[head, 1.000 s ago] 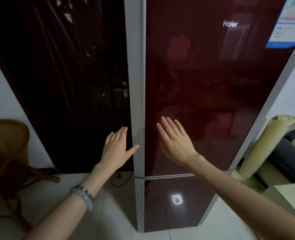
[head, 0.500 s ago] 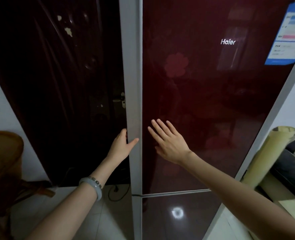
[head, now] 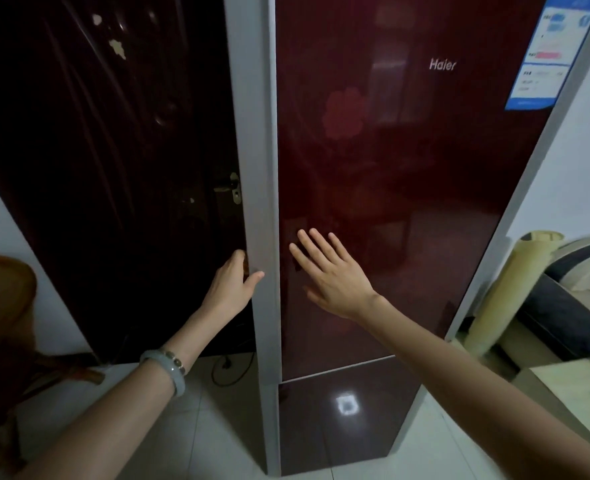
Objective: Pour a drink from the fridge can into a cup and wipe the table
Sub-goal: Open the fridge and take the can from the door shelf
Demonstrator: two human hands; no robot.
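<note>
The fridge (head: 408,209) filled the middle and right of the frame: tall, glossy dark red with a grey frame, both doors closed, a seam between them low in the picture. Its long axis ran up and down the frame. So did the upper door's grey edge (head: 256,150), just left of centre. Neither can nor cup was in view; the can, I judged, lay behind that door. The left hand (head: 233,289), at centre left, gripped the edge, fingers curled behind it and thumb on its front. The right hand (head: 335,275), just right of the edge, was spread with straight fingers at the red front; whether it touched could not be told. The left hand was nearer the edge, so the opening pull looked to be its job.
</note>
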